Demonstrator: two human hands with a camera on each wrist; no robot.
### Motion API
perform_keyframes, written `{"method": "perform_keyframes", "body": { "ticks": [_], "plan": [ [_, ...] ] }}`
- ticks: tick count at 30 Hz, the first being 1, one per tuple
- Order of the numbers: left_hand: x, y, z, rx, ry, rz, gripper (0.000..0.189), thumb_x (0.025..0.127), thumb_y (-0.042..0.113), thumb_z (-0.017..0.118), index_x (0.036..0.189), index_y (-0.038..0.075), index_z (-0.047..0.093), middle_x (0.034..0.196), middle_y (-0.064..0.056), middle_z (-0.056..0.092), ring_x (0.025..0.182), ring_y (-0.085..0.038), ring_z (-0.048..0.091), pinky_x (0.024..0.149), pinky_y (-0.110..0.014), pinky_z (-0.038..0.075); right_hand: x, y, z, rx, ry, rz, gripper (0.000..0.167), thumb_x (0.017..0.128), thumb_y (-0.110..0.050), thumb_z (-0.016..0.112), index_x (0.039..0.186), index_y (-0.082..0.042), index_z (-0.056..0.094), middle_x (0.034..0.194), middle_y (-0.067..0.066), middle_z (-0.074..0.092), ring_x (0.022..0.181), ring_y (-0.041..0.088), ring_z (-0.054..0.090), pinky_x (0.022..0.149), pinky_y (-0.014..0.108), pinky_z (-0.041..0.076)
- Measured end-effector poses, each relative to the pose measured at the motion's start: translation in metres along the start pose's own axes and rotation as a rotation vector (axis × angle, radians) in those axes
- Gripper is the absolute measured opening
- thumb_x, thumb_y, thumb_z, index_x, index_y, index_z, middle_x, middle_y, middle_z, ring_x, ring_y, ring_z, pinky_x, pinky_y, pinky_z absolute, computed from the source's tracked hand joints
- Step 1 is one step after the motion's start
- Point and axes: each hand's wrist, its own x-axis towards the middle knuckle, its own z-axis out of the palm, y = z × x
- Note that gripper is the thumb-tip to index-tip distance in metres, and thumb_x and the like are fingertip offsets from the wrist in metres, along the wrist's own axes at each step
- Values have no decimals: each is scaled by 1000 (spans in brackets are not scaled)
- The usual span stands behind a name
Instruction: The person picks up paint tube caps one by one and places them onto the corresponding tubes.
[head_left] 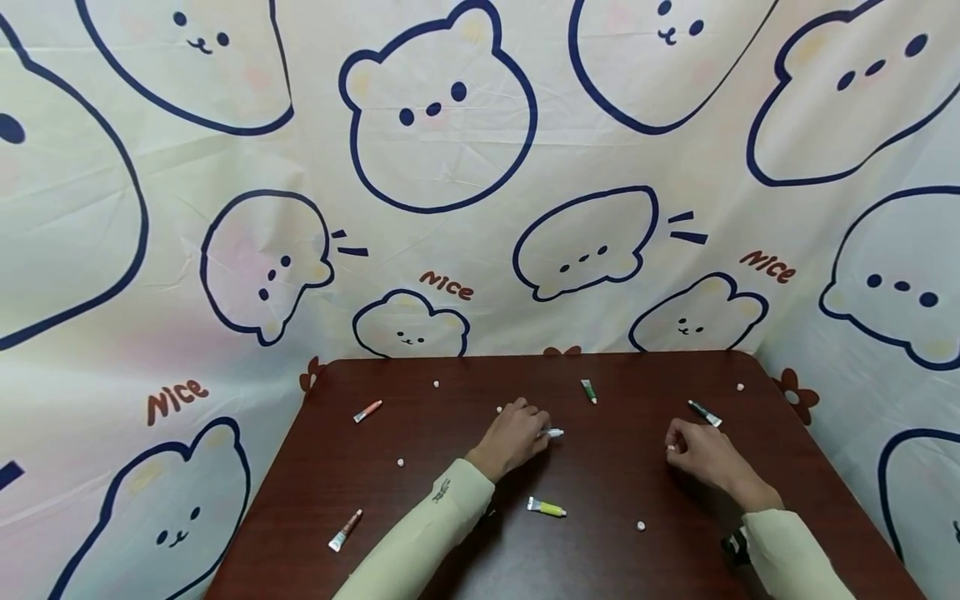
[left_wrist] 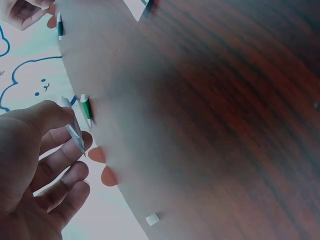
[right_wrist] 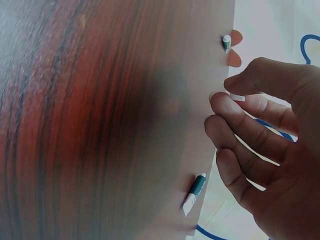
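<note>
Over the middle of the table, my left hand (head_left: 513, 437) pinches a small whitish paint tube (head_left: 553, 432) between thumb and forefinger. In the left wrist view that tube (left_wrist: 75, 131) slants past the thumb, its other fingers loosely bent. My right hand (head_left: 705, 457), further right, pinches a tiny white cap (right_wrist: 238, 97) between thumb and forefinger. Just beyond the right hand lies a dark green tube (head_left: 705, 413). A green tube (head_left: 589, 392) lies at the back, and a yellow tube (head_left: 547, 507) lies nearer me, between the two arms.
On the left of the brown table (head_left: 600, 558) lie an orange-red tube (head_left: 367, 412) and a brown tube (head_left: 346, 531). Several small white caps are scattered about, one cap (head_left: 641, 526) at front right and another cap (head_left: 401, 462) at left. A patterned cloth (head_left: 442, 167) hangs behind.
</note>
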Motion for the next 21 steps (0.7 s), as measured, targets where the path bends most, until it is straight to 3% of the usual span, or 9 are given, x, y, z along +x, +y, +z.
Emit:
{"method": "perform_keyframes", "body": {
  "ticks": [11, 21],
  "plan": [
    [1, 5, -6, -19, -1, 9, 14, 106, 33, 74, 110, 20, 77, 102, 7, 78, 90, -13, 61, 81, -26, 53, -1, -7, 2, -23, 28, -2, 11, 95, -13, 76, 92, -20, 68, 77, -7, 59, 66, 10, 50, 61, 30, 40],
    [-1, 9, -10, -7, 69, 30, 10, 104, 30, 75, 105, 20, 76, 97, 7, 77, 86, -12, 59, 77, -24, 50, -1, -15, 4, -43, 47, -5, 9, 95, -16, 77, 93, -23, 71, 80, -10, 62, 69, 8, 52, 64, 32, 42]
  ]
}}
